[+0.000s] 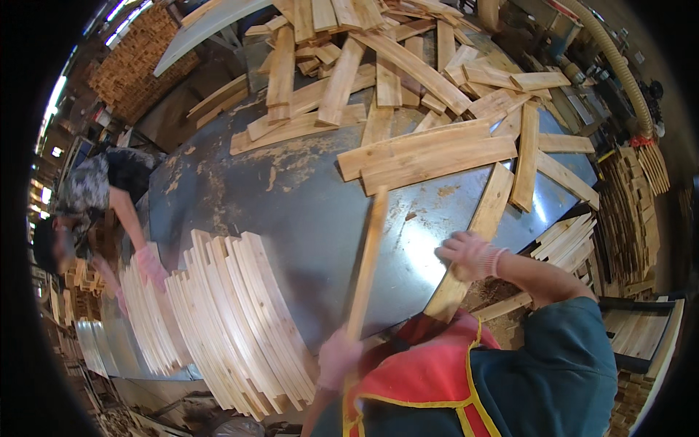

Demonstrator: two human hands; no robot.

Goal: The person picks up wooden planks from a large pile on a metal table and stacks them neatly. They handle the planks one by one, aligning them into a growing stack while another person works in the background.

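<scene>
My left hand (339,358), in a pale pink work glove, grips the near end of a narrow wooden board (368,267) standing on edge. The board slants away over the metal tabletop (306,218). My gloved right hand (471,255) is wrapped over another wooden board (491,205), which lies obliquely with its near end by my red apron (431,366). Beyond, two overlapping boards (431,153) lie crosswise. A row of boards set on edge (240,322) is packed side by side left of my left hand.
Loose boards (338,76) lie heaped at the table's far side. To the left, a co-worker's gloved hand (151,269) touches a second row of boards (150,322). Stacked timber (628,218) and a ribbed hose (628,65) stand at right. Sawdust patches lie on the metal.
</scene>
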